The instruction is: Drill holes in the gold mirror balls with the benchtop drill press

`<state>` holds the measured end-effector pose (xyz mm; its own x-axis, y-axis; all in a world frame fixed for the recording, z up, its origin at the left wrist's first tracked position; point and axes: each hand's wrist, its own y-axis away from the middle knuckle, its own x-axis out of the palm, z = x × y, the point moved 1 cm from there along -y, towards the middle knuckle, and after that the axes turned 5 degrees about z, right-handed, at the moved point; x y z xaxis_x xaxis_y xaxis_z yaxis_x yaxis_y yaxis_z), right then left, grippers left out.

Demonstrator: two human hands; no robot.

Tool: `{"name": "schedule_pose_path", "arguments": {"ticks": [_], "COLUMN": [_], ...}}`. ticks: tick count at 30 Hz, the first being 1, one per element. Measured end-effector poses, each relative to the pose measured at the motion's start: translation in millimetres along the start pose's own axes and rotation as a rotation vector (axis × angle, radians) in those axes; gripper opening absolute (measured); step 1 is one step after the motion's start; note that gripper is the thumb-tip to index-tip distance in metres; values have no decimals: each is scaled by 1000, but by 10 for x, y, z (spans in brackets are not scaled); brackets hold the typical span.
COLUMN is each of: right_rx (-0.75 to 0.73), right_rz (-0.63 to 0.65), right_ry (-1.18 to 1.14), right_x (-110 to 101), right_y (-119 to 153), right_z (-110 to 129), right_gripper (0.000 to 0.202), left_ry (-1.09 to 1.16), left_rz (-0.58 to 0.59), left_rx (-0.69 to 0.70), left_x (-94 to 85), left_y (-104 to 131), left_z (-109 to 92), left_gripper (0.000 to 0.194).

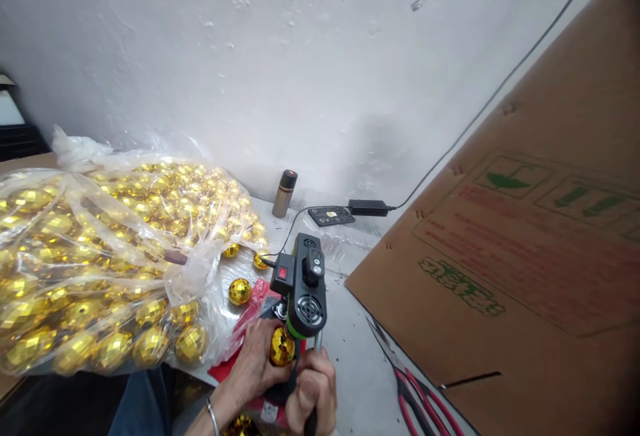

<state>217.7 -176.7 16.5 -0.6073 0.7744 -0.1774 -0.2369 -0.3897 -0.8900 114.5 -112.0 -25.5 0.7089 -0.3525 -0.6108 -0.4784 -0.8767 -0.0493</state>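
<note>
A gold mirrored ball (283, 347) sits between the thumb and fingers of my left hand (256, 359), under the front end of a small black bench drill (309, 283). The drill has round vents and a red switch on its side. My right hand (314, 389) is closed around the drill's lever, its dark grip end showing below the fist. Whatever is under the ball is hidden by my hands. To the left of the drill lies a loose gold ball (239, 291), beside a red plastic sheet (253, 308).
Clear bags full of gold balls (125, 236) fill the left side. A spray can (285, 194), a black patterned slab (331, 215) and a power adapter (369, 207) with its cable lie by the wall. At right are red-handled scissors (407, 383) and a large cardboard box (525, 223).
</note>
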Motion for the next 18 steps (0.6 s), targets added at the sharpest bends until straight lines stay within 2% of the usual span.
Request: {"name": "schedule_pose_path", "arguments": {"ticks": [2, 4, 5, 9, 11, 14, 16, 18], "right_rx": [-62, -62, -18, 329, 386, 409, 411, 396], "right_rz": [8, 11, 12, 13, 3, -13, -15, -13], "right_ry": [17, 20, 15, -120, -170, -190, -188, -178], "right_x": [-21, -66, -93, -180, -189, -171, -156, -153], "right_y": [-26, -152, -251, -747, -929, -1002, -954, -888], "right_z": [-1, 84, 158, 526, 668, 750, 739, 699], "right_gripper": [32, 33, 33, 29, 32, 34, 34, 35], "left_ry": [4, 7, 10, 24, 27, 38, 33, -36], "left_rz": [-7, -5, -5, 3, 37, 58, -32, -216], "left_rx": [-8, -4, 4, 34, 63, 161, 189, 150], "left_x": [-4, -5, -1, 55, 77, -7, -174, -396], "left_y": [-8, -18, -17, 102, 244, 434, 428, 274], "left_z": [-5, -7, 0, 147, 278, 424, 436, 394], "left_gripper": [37, 39, 40, 57, 72, 96, 88, 57]}}
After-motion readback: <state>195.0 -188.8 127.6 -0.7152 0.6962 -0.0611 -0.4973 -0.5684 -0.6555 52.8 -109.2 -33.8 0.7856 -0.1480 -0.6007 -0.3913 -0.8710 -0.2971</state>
